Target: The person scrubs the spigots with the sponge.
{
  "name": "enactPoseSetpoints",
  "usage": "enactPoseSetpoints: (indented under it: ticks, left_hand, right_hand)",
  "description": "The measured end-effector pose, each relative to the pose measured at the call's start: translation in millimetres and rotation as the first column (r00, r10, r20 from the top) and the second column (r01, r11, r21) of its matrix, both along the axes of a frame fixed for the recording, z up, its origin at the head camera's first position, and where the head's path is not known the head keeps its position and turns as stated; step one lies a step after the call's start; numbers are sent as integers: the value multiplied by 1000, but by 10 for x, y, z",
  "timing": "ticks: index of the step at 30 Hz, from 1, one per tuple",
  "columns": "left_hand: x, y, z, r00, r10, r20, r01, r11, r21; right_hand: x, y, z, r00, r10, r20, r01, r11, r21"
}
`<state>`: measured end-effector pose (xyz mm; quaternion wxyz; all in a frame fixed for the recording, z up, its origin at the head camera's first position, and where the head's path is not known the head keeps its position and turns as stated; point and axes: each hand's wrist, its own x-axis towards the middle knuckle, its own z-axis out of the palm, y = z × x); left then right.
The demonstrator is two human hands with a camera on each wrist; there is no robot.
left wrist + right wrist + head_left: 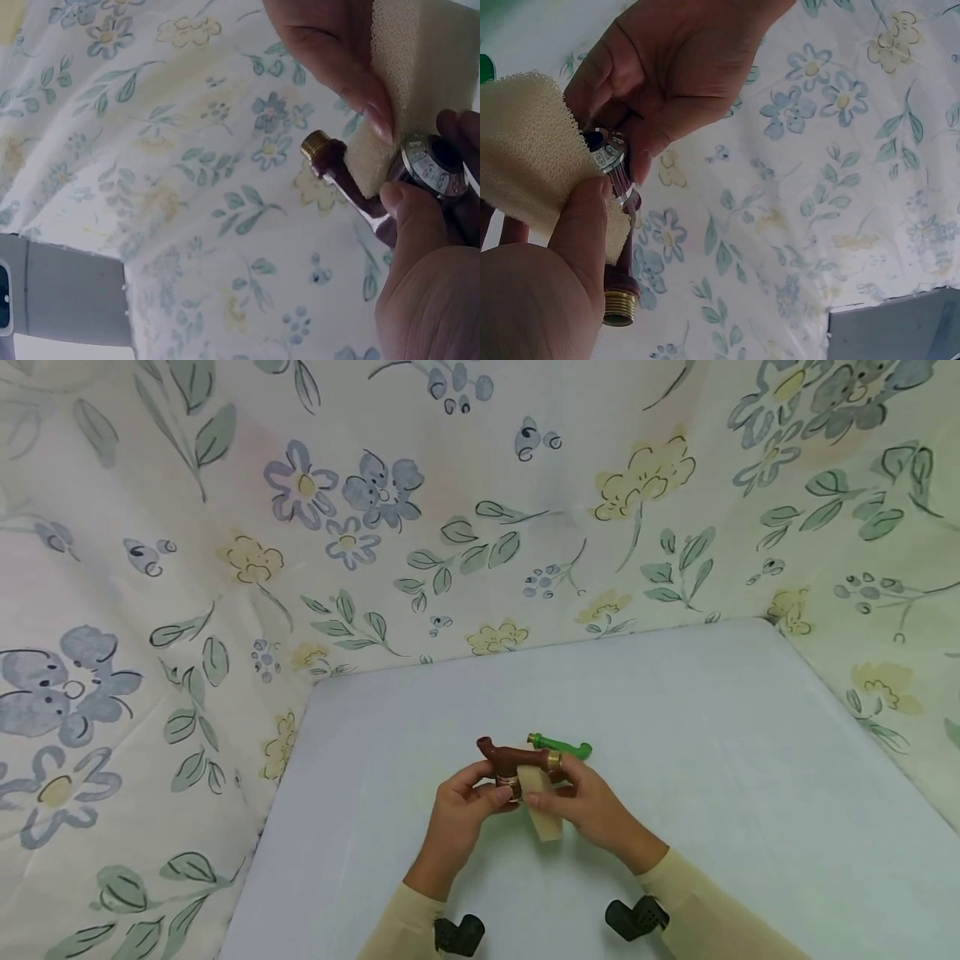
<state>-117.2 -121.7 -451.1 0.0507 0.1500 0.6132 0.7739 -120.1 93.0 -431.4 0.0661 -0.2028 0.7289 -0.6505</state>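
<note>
A dark red tap (517, 756) with a brass threaded end (619, 307) is held up above the table. My left hand (465, 810) grips it by its silver-collared handle (433, 166), thumb on one side and fingers on the other. In my right hand (592, 802) is a pale yellow sponge (545, 818), pinched between thumb and fingers and pressed against the tap's body. The right wrist view shows the sponge (532, 150) covering part of the tap. Just behind the hands, a green tap (562, 746) lies on the table.
The white tabletop (360, 777) spreads around both hands. Floral cloth (450, 510) hangs behind the table and at its sides. A dark camera (460, 935) is strapped at the left wrist, another camera (636, 917) at the right.
</note>
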Motion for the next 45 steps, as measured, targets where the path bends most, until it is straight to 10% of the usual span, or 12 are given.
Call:
enactPoseSetpoints:
  ticks: [27, 45]
  left_hand:
    - [-49, 12, -100, 980, 187, -60, -195, 965, -173]
    - [38, -9, 6, 999, 25, 33, -22, 996, -82]
  right_hand:
    - [146, -104, 67, 991, 14, -135, -13, 1000, 14]
    - [-134, 9, -422, 999, -5, 40, 3, 999, 43]
